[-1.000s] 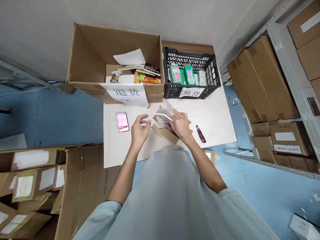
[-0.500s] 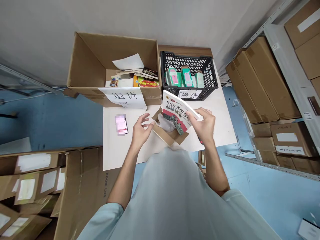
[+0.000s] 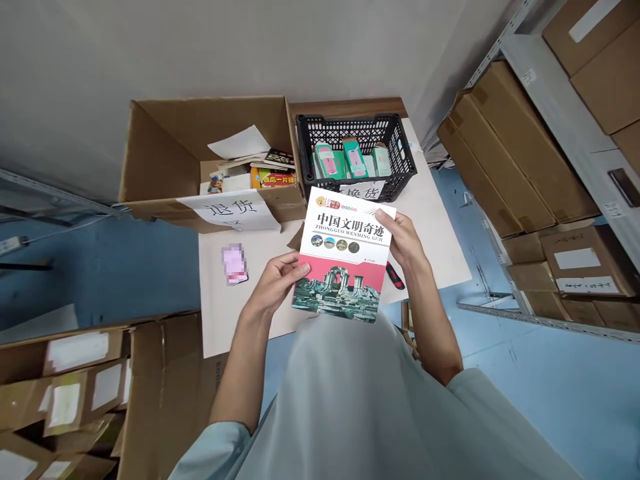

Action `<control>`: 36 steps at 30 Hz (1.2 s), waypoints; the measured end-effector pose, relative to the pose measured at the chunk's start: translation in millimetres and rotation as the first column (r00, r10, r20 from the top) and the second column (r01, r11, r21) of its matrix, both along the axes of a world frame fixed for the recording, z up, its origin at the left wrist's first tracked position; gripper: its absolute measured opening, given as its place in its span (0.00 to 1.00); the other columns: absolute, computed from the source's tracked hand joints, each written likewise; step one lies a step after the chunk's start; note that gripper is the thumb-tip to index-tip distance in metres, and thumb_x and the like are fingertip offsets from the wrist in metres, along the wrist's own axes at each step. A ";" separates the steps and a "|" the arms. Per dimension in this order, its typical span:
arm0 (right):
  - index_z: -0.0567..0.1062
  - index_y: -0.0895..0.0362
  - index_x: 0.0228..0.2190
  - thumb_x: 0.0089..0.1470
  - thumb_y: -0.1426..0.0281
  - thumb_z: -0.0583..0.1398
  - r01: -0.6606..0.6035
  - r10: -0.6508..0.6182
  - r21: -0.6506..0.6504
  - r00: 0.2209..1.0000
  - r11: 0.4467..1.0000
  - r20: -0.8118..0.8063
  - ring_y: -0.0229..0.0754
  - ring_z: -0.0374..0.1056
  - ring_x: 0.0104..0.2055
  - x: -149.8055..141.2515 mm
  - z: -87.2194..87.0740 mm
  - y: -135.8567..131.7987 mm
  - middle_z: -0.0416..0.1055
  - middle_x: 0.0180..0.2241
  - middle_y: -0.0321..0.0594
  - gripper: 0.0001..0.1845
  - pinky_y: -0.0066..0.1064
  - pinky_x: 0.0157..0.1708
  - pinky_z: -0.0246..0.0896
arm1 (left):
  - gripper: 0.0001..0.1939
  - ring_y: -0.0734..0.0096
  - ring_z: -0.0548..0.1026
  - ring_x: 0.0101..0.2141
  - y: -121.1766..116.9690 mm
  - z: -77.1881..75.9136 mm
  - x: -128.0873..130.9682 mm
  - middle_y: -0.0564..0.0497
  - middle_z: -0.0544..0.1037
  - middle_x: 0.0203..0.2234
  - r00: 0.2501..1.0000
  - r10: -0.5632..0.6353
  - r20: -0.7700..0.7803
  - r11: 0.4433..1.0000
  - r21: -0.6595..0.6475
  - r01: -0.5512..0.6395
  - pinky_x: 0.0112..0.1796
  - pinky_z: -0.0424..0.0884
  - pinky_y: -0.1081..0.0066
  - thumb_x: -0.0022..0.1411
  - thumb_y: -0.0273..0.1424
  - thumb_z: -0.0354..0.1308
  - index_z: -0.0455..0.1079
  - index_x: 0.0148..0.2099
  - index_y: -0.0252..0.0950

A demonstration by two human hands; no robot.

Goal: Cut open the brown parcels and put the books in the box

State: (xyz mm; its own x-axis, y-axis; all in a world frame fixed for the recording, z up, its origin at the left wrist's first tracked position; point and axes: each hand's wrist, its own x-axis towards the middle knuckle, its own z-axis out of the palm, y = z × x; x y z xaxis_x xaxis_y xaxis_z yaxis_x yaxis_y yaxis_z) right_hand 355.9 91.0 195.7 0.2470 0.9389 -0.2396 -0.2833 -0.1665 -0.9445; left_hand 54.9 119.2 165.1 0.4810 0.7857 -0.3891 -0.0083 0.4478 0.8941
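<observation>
A book (image 3: 345, 257) with a white, red and green cover is held up in front of me, its front cover facing me. My left hand (image 3: 277, 280) grips its left edge, thumb on the cover. On the upper right edge my right hand (image 3: 403, 240) is closed, thumb across the corner. Behind the book, a small flap of the opened cardboard package (image 3: 297, 237) shows at the left; the rest of it is hidden. Close to my right wrist lies a red and black box cutter (image 3: 395, 275) on the white table (image 3: 440, 247).
A large cardboard box (image 3: 165, 212) with books and papers stands at the back left. Beside it is a black plastic crate (image 3: 407, 163) of green boxes. A phone (image 3: 235, 265) lies at left. Shelved cartons (image 3: 520, 153) flank the right; a carton of parcels (image 3: 165, 387) stands lower left.
The book has come up off the opened package and turned its cover towards me. My left hand has left the package and now grips the book too. The view has shifted slightly.
</observation>
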 end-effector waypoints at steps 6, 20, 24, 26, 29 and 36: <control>0.84 0.49 0.56 0.44 0.51 0.84 -0.218 0.218 -0.057 0.976 0.974 -0.010 0.58 0.84 0.56 12.5 -0.1 -48.3 0.89 0.52 0.45 0.41 0.55 0.59 0.81 | 0.34 0.41 0.90 0.47 -19.1 -16.1 11.6 0.40 0.91 0.42 0.995 0.097 0.017 0.990 -0.102 -0.095 0.47 0.87 0.53 0.47 0.59 0.84 0.85 0.45 0.38; 0.84 0.50 0.57 0.52 0.45 0.78 -0.151 0.136 -0.064 0.971 0.986 -0.198 0.57 0.84 0.53 -9.8 -58.2 -50.5 0.88 0.47 0.45 0.38 0.51 0.59 0.80 | 0.35 0.49 0.89 0.43 -45.3 -37.1 51.7 0.44 0.91 0.42 0.950 0.274 0.152 0.945 -0.227 -0.236 0.49 0.86 0.53 0.46 0.58 0.85 0.86 0.48 0.42; 0.85 0.52 0.55 0.56 0.54 0.77 0.181 -0.163 -0.006 0.899 0.984 0.408 0.56 0.79 0.58 -5.0 -67.9 -50.8 0.86 0.51 0.49 0.29 0.53 0.63 0.75 | 0.33 0.53 0.89 0.40 -43.5 -37.5 50.6 0.44 0.91 0.41 0.948 0.316 0.039 0.944 -0.114 -0.310 0.44 0.84 0.58 0.51 0.57 0.83 0.85 0.49 0.40; 0.88 0.51 0.47 0.63 0.61 0.72 0.169 -0.183 0.086 0.718 0.982 0.671 0.56 0.77 0.60 -8.1 -68.6 -53.4 0.85 0.55 0.50 0.13 0.52 0.63 0.74 | 0.31 0.54 0.88 0.41 -44.0 -37.0 54.8 0.44 0.91 0.40 0.938 0.347 -0.009 0.937 -0.052 -0.347 0.45 0.84 0.59 0.51 0.56 0.83 0.85 0.47 0.39; 0.90 0.48 0.44 0.71 0.67 0.64 -0.072 -0.012 0.075 0.630 0.995 0.776 0.54 0.80 0.57 -22.1 -63.4 -59.2 0.88 0.53 0.46 0.12 0.51 0.62 0.76 | 0.30 0.53 0.88 0.42 -47.8 -36.4 65.8 0.44 0.91 0.39 0.926 0.373 -0.054 0.928 0.024 -0.372 0.48 0.85 0.58 0.48 0.54 0.85 0.87 0.45 0.39; 0.86 0.47 0.55 0.63 0.49 0.70 -0.102 0.117 -0.060 0.762 0.993 0.637 0.55 0.84 0.48 -55.9 -48.8 -62.3 0.88 0.51 0.44 0.24 0.45 0.49 0.82 | 0.19 0.56 0.86 0.36 -75.8 -46.6 91.7 0.49 0.90 0.38 0.897 0.407 -0.173 0.890 0.298 -0.346 0.37 0.84 0.61 0.56 0.48 0.80 0.90 0.43 0.42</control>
